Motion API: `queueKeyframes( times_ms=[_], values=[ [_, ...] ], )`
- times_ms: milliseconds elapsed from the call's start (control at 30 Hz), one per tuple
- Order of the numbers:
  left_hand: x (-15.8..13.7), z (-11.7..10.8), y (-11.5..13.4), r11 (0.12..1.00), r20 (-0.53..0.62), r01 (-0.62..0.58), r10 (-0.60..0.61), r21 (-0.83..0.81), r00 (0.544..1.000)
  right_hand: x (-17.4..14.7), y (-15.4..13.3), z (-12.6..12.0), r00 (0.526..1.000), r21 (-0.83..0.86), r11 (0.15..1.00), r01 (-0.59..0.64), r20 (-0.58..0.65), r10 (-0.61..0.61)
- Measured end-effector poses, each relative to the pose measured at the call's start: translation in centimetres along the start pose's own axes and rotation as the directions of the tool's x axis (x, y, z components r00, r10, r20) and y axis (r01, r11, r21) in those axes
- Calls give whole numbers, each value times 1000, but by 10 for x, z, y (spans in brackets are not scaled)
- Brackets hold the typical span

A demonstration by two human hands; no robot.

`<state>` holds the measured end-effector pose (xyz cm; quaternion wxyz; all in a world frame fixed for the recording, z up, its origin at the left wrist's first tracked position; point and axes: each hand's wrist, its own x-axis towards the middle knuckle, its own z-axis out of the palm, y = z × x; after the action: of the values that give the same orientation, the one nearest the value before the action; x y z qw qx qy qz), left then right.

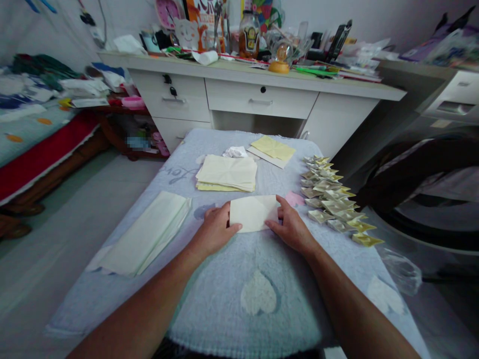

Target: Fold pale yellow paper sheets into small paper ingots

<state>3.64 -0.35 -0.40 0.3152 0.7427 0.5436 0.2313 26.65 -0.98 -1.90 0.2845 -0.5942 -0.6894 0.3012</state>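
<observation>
A cream sheet of paper (253, 213) is held up between my two hands, just above the cloth-covered table. My left hand (217, 224) grips its left edge, thumb on the near face and fingers behind. At the right edge, my right hand (291, 223) pinches it the same way, with the index finger at the top corner. Beyond the sheet lies a stack of cream and yellow paper (226, 172). Folded paper boats (333, 199) stand in rows to the right of my right hand. Left of my left hand rests a long pile of pale paper (147, 234).
A crumpled white tissue (235, 151) and some yellow paper (273, 148) lie at the table's far end. Behind it stands a cluttered white desk (262, 97) with drawers. A bed (45, 124) is at left, a washing machine (422, 184) at right. A clear plastic bag (402, 271) hangs by the right edge.
</observation>
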Motion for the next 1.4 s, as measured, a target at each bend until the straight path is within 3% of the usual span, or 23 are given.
queueKeyframes(
  times_ms=[333,733,1067,1200,1300,1400],
  values=[
    [-2,5,-5,983,-45,13,-4,183,999,0,-1,-1,999,39,998,-39,16,38],
    [-6,5,0,963,-71,15,5,270,997,0,1,5,991,-217,976,-13,-134,-17],
    [-11,-1,1,913,-75,-19,55,407,996,-1,-2,0,998,-242,970,-16,-59,2],
    [-13,2,1,904,-84,-143,193,404,978,-3,-3,0,998,-321,947,15,-53,-34],
    [-13,5,3,901,22,-275,285,335,958,-4,0,1,995,-357,933,44,-70,-74],
    [-12,8,5,907,109,-327,309,266,945,-4,2,3,992,-370,926,72,-69,-105]
  ],
)
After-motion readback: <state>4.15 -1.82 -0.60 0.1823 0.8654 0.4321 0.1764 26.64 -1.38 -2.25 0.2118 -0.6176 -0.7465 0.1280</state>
